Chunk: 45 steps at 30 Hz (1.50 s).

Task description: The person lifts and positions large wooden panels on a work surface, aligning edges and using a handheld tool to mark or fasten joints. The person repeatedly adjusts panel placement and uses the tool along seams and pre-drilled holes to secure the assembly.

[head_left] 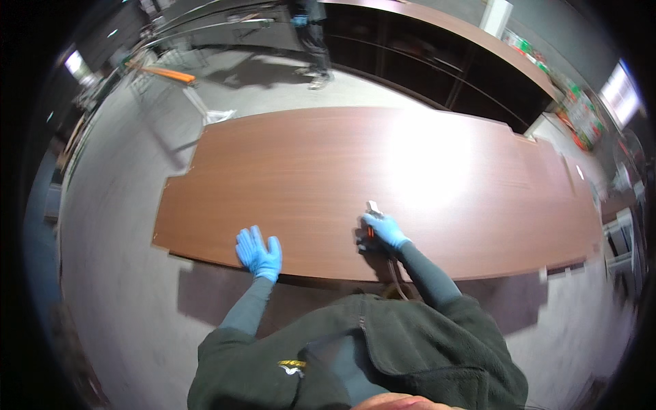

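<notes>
A broad brown wood-grain panel [294,184] lies flat in front of me, with notches cut into its corners. My left hand [259,253], in a blue glove, rests near the panel's close edge with fingers stretched out. Toward the middle, my right hand [387,230], also gloved in blue, is closed around a small hand tool [372,206] with a silver-white head and an orange part. A thin hose or cord [396,277] runs from under that hand toward my body. Glove and motion blur hide the tool's exact kind.
Beyond the panel stands a long dark cabinet [424,58] with a brown top. Another person [314,48] in dark clothes and a blue glove stands at the back. An orange bar [167,73] is at the far left. Colourful wrapped items [581,119] sit at the right.
</notes>
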Each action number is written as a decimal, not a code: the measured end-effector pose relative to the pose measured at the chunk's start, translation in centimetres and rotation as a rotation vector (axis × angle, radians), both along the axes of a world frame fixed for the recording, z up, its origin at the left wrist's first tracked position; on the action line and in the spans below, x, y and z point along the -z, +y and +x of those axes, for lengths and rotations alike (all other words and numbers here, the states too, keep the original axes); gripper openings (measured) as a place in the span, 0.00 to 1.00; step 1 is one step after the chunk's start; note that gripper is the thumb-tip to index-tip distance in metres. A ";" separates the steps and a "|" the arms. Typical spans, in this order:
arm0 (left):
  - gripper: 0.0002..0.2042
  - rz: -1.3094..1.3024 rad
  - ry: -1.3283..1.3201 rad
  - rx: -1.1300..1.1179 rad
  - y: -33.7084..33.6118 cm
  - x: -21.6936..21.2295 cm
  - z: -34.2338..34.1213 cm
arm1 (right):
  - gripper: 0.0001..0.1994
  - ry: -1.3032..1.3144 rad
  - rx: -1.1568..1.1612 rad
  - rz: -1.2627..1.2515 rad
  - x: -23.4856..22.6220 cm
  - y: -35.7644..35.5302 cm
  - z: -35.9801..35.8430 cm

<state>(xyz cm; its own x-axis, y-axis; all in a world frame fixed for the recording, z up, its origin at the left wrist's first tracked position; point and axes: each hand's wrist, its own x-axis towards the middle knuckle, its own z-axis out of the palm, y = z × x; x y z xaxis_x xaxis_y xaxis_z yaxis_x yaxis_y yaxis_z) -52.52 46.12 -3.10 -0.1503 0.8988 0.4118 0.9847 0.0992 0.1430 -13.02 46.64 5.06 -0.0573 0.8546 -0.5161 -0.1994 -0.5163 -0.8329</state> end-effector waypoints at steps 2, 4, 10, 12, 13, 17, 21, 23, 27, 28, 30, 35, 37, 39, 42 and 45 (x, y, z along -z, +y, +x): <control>0.37 -0.013 -0.016 -0.017 -0.1 0.0 0.2 | 0.13 0.076 -0.001 -0.014 0.2 0.2 -0.1; 0.38 -0.077 -0.115 -0.020 -0.1 0.1 0.3 | 0.13 0.103 -0.006 -0.046 0.7 0.7 -0.1; 0.39 -0.090 -0.167 -0.033 0.2 -0.3 0.2 | 0.14 -0.003 -0.009 -0.129 1.3 1.7 0.2; 0.39 -0.026 -0.140 -0.043 0.0 -0.5 0.3 | 0.14 0.010 -0.079 -0.084 1.1 1.4 0.5; 0.39 0.039 -0.126 -0.038 -0.1 -0.6 0.4 | 0.14 -0.022 -0.075 -0.069 0.9 1.2 0.6; 0.44 0.178 -0.106 -0.170 -0.3 -0.9 0.9 | 0.14 0.199 0.000 -0.085 0.7 0.4 1.0; 0.48 0.252 -0.236 -0.399 -0.8 -1.0 1.4 | 0.12 0.134 -0.061 -0.109 1.0 -1.4 2.9; 0.52 0.220 -0.514 -0.543 -1.5 -0.7 1.8 | 0.14 -0.001 -0.057 -0.086 0.9 -3.0 5.1; 0.57 0.264 -1.129 -0.715 -2.7 0.6 2.4 | 0.10 0.143 0.152 -0.054 -0.9 -8.3 11.4; 0.58 0.267 -1.168 -0.691 -2.9 1.2 2.5 | 0.09 0.091 0.214 -0.077 -1.3 -9.5 12.7; 0.59 0.244 -1.190 -0.679 -2.7 2.2 2.4 | 0.11 0.021 0.352 -0.109 -1.8 -11.3 14.4; 0.58 0.123 -1.078 -0.831 -1.4 4.2 2.3 | 0.10 0.371 0.508 -0.108 -1.4 -12.6 15.2; 0.57 0.104 -1.055 -0.852 -1.4 4.3 2.4 | 0.09 0.409 0.493 -0.100 -1.1 -12.5 15.3; 0.58 0.105 -1.078 -0.819 -1.6 4.1 2.5 | 0.08 0.424 0.520 -0.113 -0.9 -12.4 15.4; 0.58 0.081 -1.092 -0.823 -1.8 3.7 2.7 | 0.09 0.425 0.463 -0.104 -0.8 -12.5 15.6; 0.58 0.060 -1.080 -0.831 -1.8 3.6 2.7 | 0.10 0.416 0.462 -0.109 -0.7 -12.5 15.6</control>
